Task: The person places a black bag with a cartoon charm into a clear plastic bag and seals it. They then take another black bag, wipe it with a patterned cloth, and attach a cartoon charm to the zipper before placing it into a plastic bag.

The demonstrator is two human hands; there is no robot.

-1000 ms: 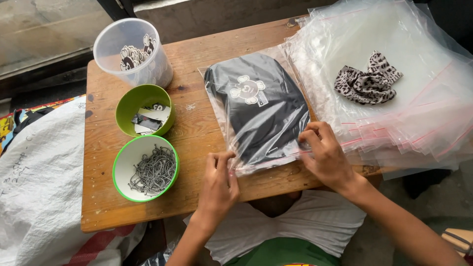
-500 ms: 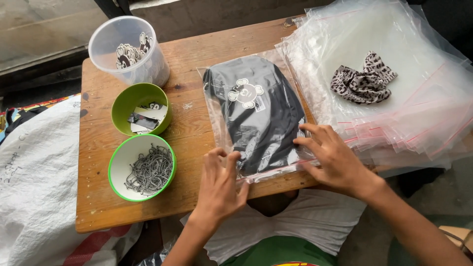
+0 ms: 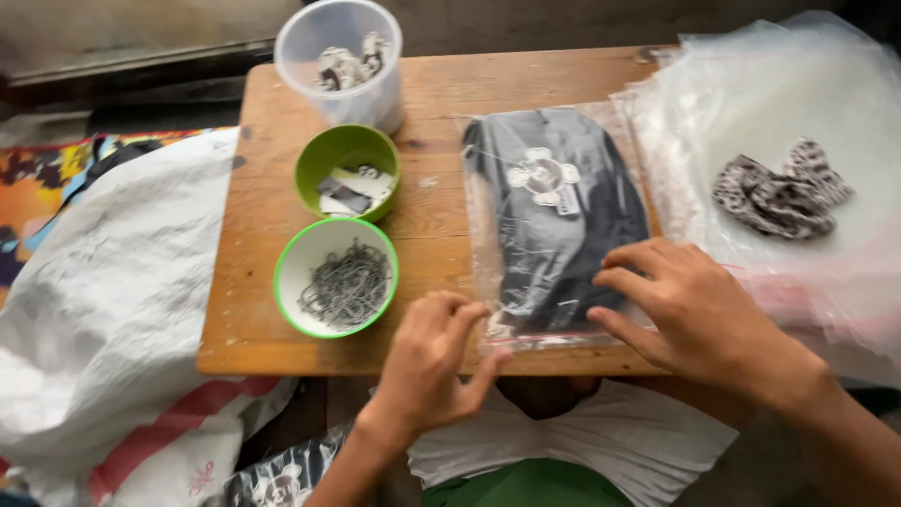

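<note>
Both hands press a clear plastic bag holding a folded black garment (image 3: pixel 554 221) on the wooden table (image 3: pixel 263 235) — left hand (image 3: pixel 432 361) and right hand (image 3: pixel 699 310) flat, grip released; the bag's near edge is partly hidden.

Left hand (image 3: pixel 434 361) palm down at the near-left corner of the clear bag (image 3: pixel 554 221), fingers curled and bunched, fingertips touching that corner, forearm running down and to the left. Right hand (image 3: pixel 699 305) flat over the bag's near-right part, fingers spread and pointing left, pressing down, forearm stretching away toward the lower right. Both hands empty, gripping nothing.
</note>
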